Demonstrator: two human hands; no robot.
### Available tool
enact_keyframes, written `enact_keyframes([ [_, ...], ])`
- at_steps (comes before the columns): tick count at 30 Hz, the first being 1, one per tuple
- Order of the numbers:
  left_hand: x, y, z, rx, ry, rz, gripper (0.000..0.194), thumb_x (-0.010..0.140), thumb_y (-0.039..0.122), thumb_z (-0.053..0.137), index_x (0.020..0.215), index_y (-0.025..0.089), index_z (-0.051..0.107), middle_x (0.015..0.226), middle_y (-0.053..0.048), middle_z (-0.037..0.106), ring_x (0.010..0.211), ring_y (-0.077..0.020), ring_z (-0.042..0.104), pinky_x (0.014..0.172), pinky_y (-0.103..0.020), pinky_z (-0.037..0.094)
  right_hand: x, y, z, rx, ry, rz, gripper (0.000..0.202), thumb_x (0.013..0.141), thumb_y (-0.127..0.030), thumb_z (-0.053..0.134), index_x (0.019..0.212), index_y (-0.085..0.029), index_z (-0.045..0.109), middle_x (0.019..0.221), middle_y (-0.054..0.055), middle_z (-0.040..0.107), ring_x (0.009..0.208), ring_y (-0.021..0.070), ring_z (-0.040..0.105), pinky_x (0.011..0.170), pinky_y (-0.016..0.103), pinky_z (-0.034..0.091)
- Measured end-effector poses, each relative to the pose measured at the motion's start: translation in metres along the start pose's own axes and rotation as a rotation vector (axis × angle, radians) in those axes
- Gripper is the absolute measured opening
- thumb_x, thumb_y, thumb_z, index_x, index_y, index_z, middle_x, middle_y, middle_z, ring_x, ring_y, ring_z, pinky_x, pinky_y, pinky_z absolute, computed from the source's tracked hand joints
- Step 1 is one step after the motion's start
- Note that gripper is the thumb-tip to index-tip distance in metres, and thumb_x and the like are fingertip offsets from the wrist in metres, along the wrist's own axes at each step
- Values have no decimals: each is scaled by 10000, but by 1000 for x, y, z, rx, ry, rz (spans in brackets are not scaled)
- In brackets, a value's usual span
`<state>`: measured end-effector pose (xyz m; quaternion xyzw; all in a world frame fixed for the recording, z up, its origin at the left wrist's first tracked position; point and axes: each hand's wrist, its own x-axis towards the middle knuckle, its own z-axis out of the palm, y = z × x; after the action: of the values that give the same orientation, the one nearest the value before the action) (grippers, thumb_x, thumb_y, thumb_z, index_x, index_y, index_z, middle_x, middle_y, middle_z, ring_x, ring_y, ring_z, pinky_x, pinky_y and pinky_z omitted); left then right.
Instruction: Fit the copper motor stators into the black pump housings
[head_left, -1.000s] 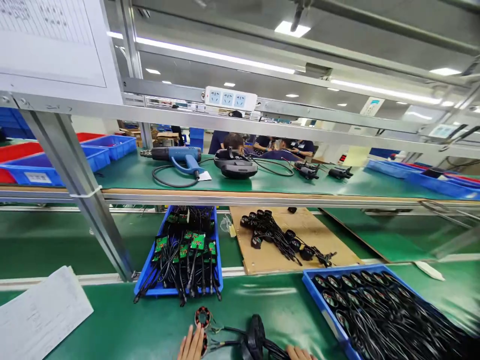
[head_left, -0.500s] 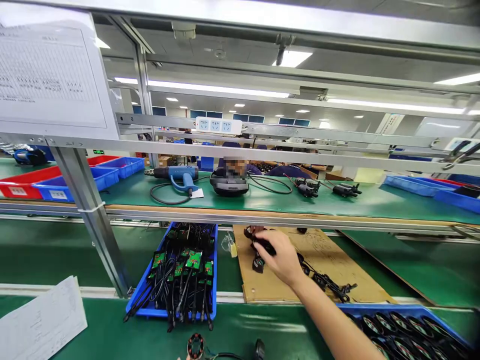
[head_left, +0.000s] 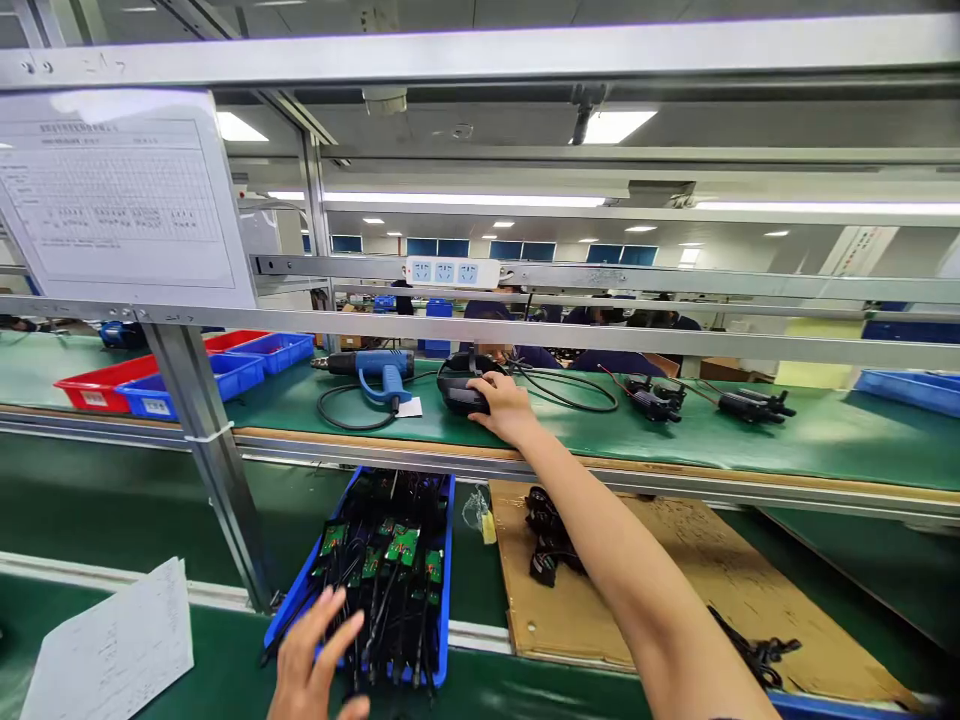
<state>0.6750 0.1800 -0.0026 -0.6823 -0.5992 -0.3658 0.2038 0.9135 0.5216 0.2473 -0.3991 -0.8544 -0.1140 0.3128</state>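
My right hand (head_left: 504, 405) reaches up to the green shelf, its fingers curled over the right side of a black rounded device (head_left: 456, 385) that rests there. The fingers hide part of this device. Low in the view, my left hand (head_left: 311, 655) is held with fingers spread and nothing in it. It is in front of the lower left part of a blue tray (head_left: 448, 600) full of black cables with green circuit boards (head_left: 403, 545). Left of the black device lies a blue heat gun (head_left: 379, 365) with its cord looped.
Black parts (head_left: 551, 530) and a cable bundle (head_left: 757, 650) lie on a brown board (head_left: 697, 560). Small black devices (head_left: 750, 405) sit on the shelf's right. A metal post (head_left: 202, 460) stands left, near a paper sheet (head_left: 112, 640). Red (head_left: 90, 390) and blue bins (head_left: 146, 397) stand behind.
My right hand has gone from the black parts on the brown board up to the black device on the shelf. My left hand has come into view, and the ring-shaped coil is out of sight.
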Motion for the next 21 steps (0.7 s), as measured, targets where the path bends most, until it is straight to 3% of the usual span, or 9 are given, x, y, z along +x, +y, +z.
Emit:
enact_keyframes([
  [2, 74, -3, -21, -22, 103, 86, 558, 1001, 552, 474, 1515, 340, 430, 1544, -126, 442, 1419, -372, 452, 1111, -562, 432, -11, 4, -2, 5, 35, -21, 499, 817, -305, 817, 1284, -343, 644, 1342, 58, 569, 1186, 261, 515, 963, 384, 415],
  [6, 220, -4, -42, -11, 150, 15, 394, 1016, 444, 540, 1355, 244, 557, 1469, -142, 504, 1355, -331, 491, 1129, -534, 393, -22, 15, -3, 46, 161, 7, 461, 868, -377, 758, 1305, -290, 639, 1309, 83, 559, 1147, 253, 512, 979, 389, 414],
  [9, 281, 2, -34, -105, 131, -39, 374, 1007, 454, 557, 1247, 174, 621, 1354, -168, 589, 1284, -343, 534, 1085, -536, 417, -23, 21, 1, 76, 253, 7, 455, 893, -432, 713, 1312, -273, 631, 1323, 93, 540, 1147, 258, 500, 1000, 405, 421],
  [12, 281, 23, -21, -196, 98, 10, 339, 1020, 447, 540, 1240, 198, 608, 1276, -106, 645, 1224, -267, 574, 1060, -442, 451, -22, 21, 3, 96, 310, -20, 434, 903, -441, 681, 1301, -278, 627, 1309, 88, 547, 1130, 255, 496, 1009, 415, 419],
  [15, 240, 51, -11, -384, 27, 45, 343, 1003, 466, 582, 1261, 241, 586, 1242, -53, 660, 1179, -217, 584, 1033, -378, 462, -21, 20, 4, 115, 385, -58, 402, 921, -473, 643, 1273, -280, 626, 1275, 79, 559, 1146, 256, 496, 1021, 420, 405],
  [17, 214, 64, -9, -476, -9, 35, 357, 983, 473, 616, 1262, 252, 588, 1245, -50, 656, 1162, -214, 587, 1010, -366, 467, -21, 21, 4, 143, 503, -78, 415, 929, -535, 618, 1238, -260, 625, 1238, 84, 568, 1145, 254, 511, 1022, 420, 401],
  [19, 204, 66, -11, -448, -14, 43, 390, 965, 500, 634, 1262, 249, 596, 1260, -60, 653, 1170, -226, 585, 1016, -371, 457, -21, 24, 2, 170, 624, -83, 468, 917, -601, 614, 1212, -237, 618, 1203, 90, 574, 1131, 253, 530, 1011, 415, 401],
  [21, 218, 58, -15, -308, -14, 23, 457, 956, 546, 628, 1289, 234, 592, 1312, -79, 636, 1228, -243, 558, 1067, -380, 423, -21, 28, -2, 168, 672, -92, 489, 906, -623, 622, 1201, -234, 615, 1191, 89, 576, 1120, 253, 539, 997, 409, 392],
])
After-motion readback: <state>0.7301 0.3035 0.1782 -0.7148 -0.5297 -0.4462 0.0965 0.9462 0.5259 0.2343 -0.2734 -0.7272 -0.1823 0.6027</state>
